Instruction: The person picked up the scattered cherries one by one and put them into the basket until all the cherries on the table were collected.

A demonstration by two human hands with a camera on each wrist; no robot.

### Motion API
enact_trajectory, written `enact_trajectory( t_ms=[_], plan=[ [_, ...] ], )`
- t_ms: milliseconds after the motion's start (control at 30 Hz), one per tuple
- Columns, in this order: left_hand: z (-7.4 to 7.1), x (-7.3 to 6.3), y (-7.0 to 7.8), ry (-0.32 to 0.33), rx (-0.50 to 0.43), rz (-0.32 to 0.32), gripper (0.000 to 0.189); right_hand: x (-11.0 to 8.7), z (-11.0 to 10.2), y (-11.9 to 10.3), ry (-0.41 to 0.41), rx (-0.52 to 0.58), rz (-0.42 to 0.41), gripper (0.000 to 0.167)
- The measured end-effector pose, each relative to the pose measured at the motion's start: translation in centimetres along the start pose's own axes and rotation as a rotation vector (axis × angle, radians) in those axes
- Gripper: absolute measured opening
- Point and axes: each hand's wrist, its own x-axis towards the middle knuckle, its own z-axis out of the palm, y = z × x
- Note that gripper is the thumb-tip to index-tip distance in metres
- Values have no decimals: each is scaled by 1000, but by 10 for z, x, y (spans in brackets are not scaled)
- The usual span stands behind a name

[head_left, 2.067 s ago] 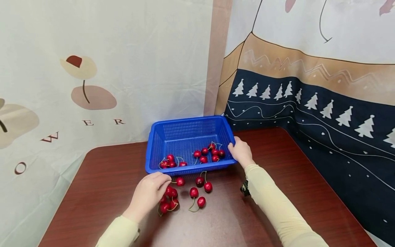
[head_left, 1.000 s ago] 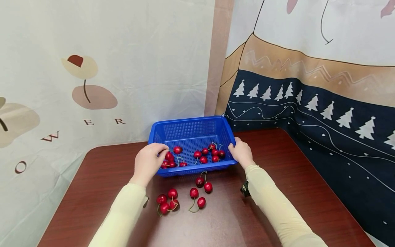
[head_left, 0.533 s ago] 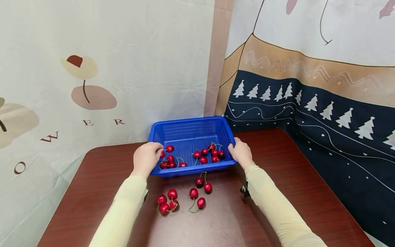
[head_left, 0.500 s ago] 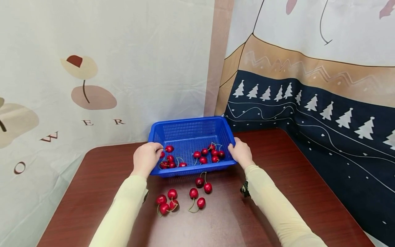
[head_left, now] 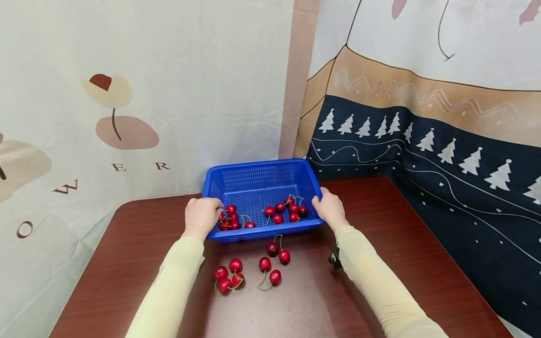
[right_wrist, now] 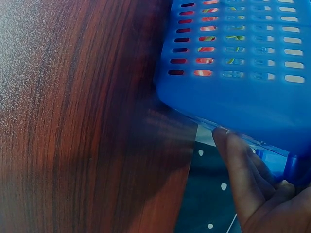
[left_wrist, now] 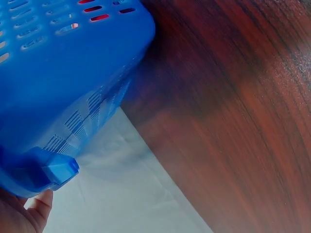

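A blue plastic basket with slotted walls stands at the back of the table in the head view. Several red cherries with green stems lie inside, toward its front. My left hand grips the left rim, thumb side inward beside a cherry; in the left wrist view its fingers show under the rim. On the right, my right hand holds the basket's right end, its fingers beneath the rim in the right wrist view. More cherries lie on the table in front.
The reddish-brown wooden table carries the basket and loose cherries. Behind stands a pale printed cloth, close to the basket's back. A dark blue cloth with white trees borders the table's right side.
My left hand carried a cherry by its stem from the table into the basket and let it go at the left, then took the left rim. My right hand stayed on the basket.
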Motion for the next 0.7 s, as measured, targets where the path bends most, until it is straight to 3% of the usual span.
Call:
enact_trajectory(
  t_ms=[333, 700],
  plan=[
    [-2, 0, 2, -58, -19, -11, 23, -1, 0, 0, -7, 11, 6, 48],
    [-8, -6, 5, -58, -90, -39, 33, -2, -2, -1, -16, 16, 4, 50]
  ],
)
